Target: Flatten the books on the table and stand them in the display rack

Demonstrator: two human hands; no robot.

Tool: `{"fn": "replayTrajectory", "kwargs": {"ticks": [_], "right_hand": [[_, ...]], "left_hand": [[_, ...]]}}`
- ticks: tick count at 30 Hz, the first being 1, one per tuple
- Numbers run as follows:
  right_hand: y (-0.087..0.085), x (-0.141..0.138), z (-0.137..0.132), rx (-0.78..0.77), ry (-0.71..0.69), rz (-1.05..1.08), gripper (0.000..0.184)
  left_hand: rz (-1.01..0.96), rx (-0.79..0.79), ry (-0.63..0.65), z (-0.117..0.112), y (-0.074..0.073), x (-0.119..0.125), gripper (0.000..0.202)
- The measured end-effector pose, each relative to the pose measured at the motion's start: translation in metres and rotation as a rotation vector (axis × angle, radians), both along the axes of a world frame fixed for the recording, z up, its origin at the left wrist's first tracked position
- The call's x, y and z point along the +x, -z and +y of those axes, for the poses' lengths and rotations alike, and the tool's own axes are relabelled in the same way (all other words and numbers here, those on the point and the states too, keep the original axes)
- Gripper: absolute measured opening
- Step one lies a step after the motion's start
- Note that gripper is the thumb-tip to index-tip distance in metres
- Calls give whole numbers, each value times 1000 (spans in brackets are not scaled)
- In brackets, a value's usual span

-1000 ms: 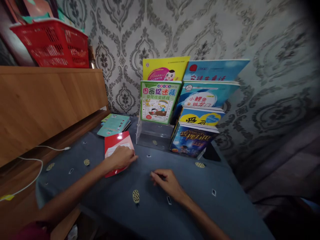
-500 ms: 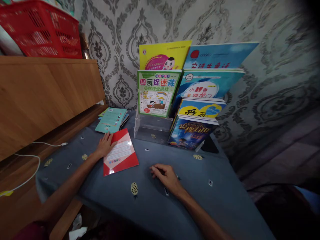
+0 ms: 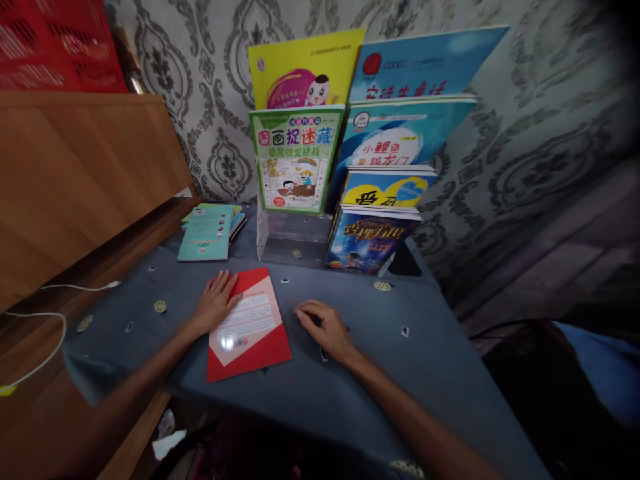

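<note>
My left hand lies flat, fingers outstretched, on the upper left of a red book with a pale printed panel. The book rests on the blue-grey tablecloth. To its right my right hand rests on the cloth, its fingers loosely curled and thumb tip near the index finger; nothing shows in it. Beyond the hands stands a clear acrylic rack. A green picture book stands in it before a yellow book. A dark blue book fronts the column of books on the right.
A small stack topped by a teal book lies left of the rack. A dark flat object sits right of it. A wooden cabinet with a red basket borders the left side. White cables hang there.
The red book has slid toward me with my left hand on it, away from the teal stack. My right hand stays by the book, curled a little more. The camera view has shifted.
</note>
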State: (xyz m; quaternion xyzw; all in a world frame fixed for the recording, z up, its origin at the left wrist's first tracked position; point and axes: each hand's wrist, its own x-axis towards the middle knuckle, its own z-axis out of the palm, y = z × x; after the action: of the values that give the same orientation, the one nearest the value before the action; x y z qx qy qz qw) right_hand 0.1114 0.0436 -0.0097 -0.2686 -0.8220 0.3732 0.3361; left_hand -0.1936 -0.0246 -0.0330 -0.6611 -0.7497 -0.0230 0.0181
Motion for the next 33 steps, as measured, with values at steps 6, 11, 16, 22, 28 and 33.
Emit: {"fn": "replayTrajectory", "kwargs": {"ticks": [6,11,16,22,28,33], "right_hand": [[0,1,-4,127,-40,-24,22],[5,5,0,261,-25,-68,20],[8,15,12,375,-4,-164,24],[20,28,28,433,104,-271,39],[26,30,30,474,125,-310,40],[29,30,33,499,121,-295,39]], "left_hand": [[2,54,114,7,5,35,62],[-26,97,211,21,9,67,60],[-119,150,312,39,13,109,57],[-345,207,482,59,9,131,45],[-112,240,133,65,-29,63,31],[238,305,-185,66,-39,-8,50]]}}
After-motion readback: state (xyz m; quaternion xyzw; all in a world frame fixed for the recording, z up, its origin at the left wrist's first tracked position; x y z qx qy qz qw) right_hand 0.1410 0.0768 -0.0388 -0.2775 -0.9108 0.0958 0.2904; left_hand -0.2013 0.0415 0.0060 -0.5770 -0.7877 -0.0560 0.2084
